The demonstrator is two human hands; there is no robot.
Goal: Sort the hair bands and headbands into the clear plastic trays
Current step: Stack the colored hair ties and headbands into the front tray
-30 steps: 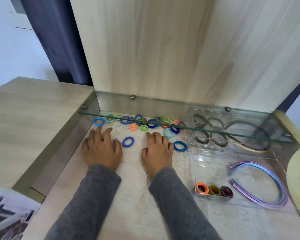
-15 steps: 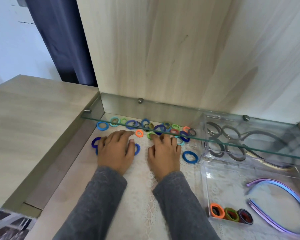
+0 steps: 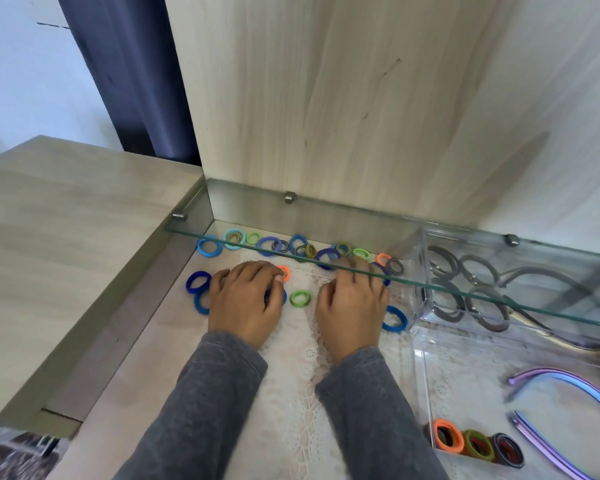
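The wooden back panel [image 3: 326, 98] rises behind everything. The glass shelf [image 3: 257, 220] juts from its foot, and its front edge crosses over the far part of the lace mat [image 3: 291, 393]. On the right stand two clear trays: the far tray [image 3: 417, 296] under the glass holds grey headbands [image 3: 478, 268]; the near tray [image 3: 421, 375] holds purple headbands [image 3: 568, 386] and three hair bands stood on edge, the orange one [image 3: 448, 435] leftmost.

Both hands lie palm down on the mat, side by side. The left hand [image 3: 243, 303] has its fingers loosely bent and spread, and covers part of a blue band without plainly gripping it. The right hand [image 3: 352, 306] reaches its fingertips under the glass edge, where blur and glare hide whether they pinch anything.

The loose hair bands [image 3: 291, 245] run in a row ahead of the fingertips, left to right beneath the shelf; strays lie closer: dark blue rings [image 3: 198, 283] just left of the left hand, a green band [image 3: 300, 298] between the hands, a blue band [image 3: 394, 319] touching the right hand's outer side.

The trays lie rightward, so the right hand is likely nearer for carrying; the row sits under the glass, so I judge that any lift has to draw back first.
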